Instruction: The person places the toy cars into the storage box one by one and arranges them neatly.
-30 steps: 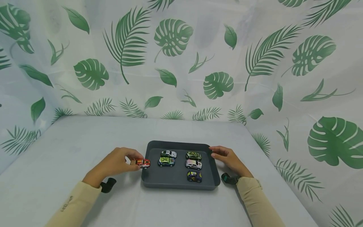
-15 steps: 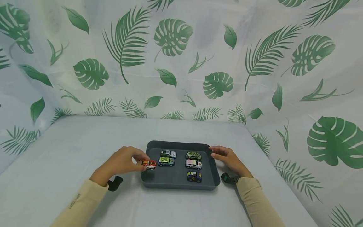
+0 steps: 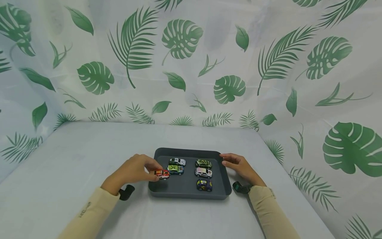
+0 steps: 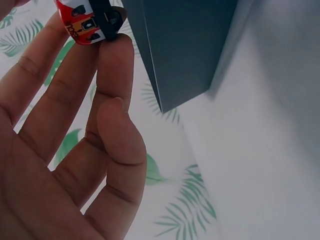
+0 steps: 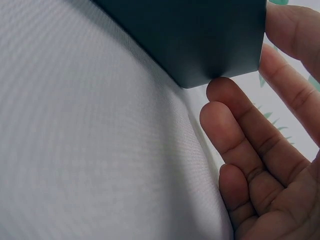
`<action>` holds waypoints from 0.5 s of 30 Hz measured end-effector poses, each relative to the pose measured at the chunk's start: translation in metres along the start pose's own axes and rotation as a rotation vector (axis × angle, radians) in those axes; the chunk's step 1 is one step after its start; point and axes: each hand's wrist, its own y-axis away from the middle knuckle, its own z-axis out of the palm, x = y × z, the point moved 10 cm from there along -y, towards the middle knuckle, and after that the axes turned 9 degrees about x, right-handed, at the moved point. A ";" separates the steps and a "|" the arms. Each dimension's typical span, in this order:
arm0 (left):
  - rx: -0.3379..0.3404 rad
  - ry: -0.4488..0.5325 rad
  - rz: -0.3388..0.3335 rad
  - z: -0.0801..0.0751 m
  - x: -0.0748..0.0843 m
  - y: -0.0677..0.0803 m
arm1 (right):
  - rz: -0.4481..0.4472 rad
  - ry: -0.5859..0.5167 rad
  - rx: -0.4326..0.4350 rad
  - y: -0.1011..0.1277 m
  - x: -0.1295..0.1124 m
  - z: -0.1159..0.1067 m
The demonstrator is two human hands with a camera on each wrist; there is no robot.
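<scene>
In the head view my left hand pinches a red, orange and white toy car between its fingertips over the left part of a dark grey tray. The left wrist view shows that toy car at my fingertips, beside the tray's outer wall. Just beyond the held one in the tray are a yellow-green and blue toy car and a white and green one. My right hand rests its fingertips on the tray's far right corner; the right wrist view shows the fingers extended against the wall.
Three more toy cars line the tray's right half: a camouflage-green one, a white one and a purple one. A white cloth covers the table. Leaf-printed curtains stand behind and at both sides.
My left hand has carried the red toy car rightward, from the tray's left rim to inside, close to the yellow-green one. My right hand and the tray have stayed put.
</scene>
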 end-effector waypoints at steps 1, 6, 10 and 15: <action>-0.003 -0.001 -0.004 0.001 0.000 -0.001 | 0.004 -0.002 0.003 0.000 0.001 0.000; -0.014 0.003 -0.021 0.007 0.000 -0.004 | -0.001 -0.009 0.004 -0.001 0.002 -0.001; -0.018 0.010 -0.012 0.012 -0.001 -0.005 | 0.000 -0.018 0.003 -0.001 0.002 -0.001; -0.016 0.030 0.016 0.018 0.003 -0.006 | 0.000 -0.031 -0.001 -0.001 0.002 -0.002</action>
